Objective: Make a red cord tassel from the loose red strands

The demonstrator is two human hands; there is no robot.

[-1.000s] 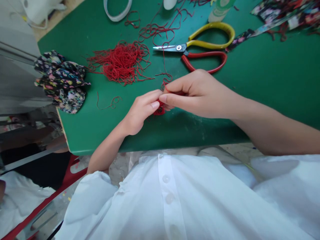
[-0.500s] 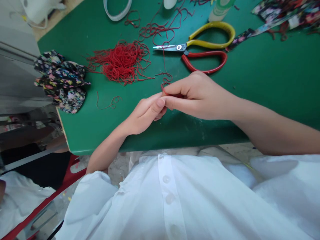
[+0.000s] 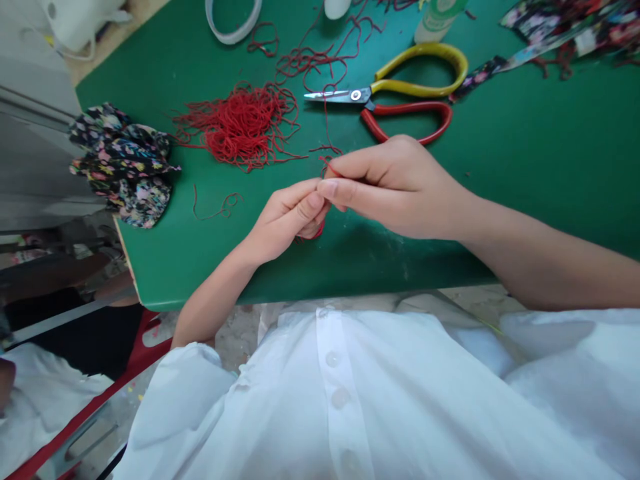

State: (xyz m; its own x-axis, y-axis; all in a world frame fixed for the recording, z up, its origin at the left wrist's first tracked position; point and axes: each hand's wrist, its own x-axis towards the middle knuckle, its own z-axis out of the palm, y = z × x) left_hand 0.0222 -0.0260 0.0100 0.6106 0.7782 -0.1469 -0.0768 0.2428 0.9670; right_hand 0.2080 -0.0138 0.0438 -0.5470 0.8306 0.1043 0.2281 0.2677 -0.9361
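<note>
My left hand (image 3: 289,217) and my right hand (image 3: 387,183) meet fingertip to fingertip over the green table. Both are closed in a pinch on a red cord (image 3: 327,164); one end pokes out above my right fingers and a bit shows below my left fingers. The part between the fingertips is hidden. Just beyond my hands lies a pair of scissors (image 3: 357,95) with one yellow and one red handle, blades slightly apart. To their left sits a pile of cut red cords (image 3: 247,127).
Floral fabric (image 3: 123,160) lies at the table's left edge, more fabric strips (image 3: 595,30) at the far right. A tape roll (image 3: 233,33), loose cords (image 3: 320,63) and a bottle (image 3: 435,23) stand at the back. A person in white (image 3: 45,387) is at lower left.
My right fingertips have shifted slightly left and up against the left ones. The cord above them now shows a shorter end, and red cord now shows beneath my left fingers.
</note>
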